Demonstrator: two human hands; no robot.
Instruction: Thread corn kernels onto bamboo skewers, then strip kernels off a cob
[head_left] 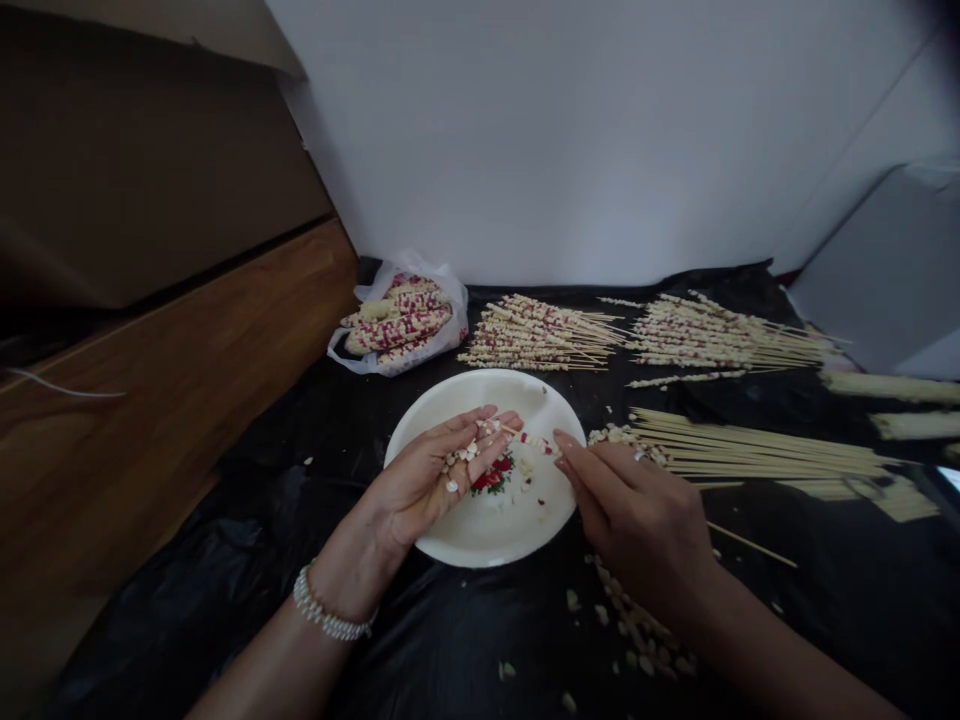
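Over a white bowl [420, 535], my left hand [431, 470] is palm up and cupped, with loose corn kernels [459, 458] lying in it. My right hand [637, 495] is closed around a thin wooden skewer [754, 545], pinching near its front part. White and dark red kernels [534, 442] are threaded on the skewer close to its tip. That tip points at the fingers of my left hand; whether it touches a kernel there is too small to tell. A few kernels and bits lie in the bowl, around a red and green printed pattern.
Behind the bowl sit a plastic bag of corn cobs [401, 325] and two piles of filled skewers [536, 335], [720, 335]. Bare skewers [765, 450] lie to the right, near stripped cobs [892, 388]. Loose kernels [645, 635] are scattered on black plastic sheeting [292, 560].
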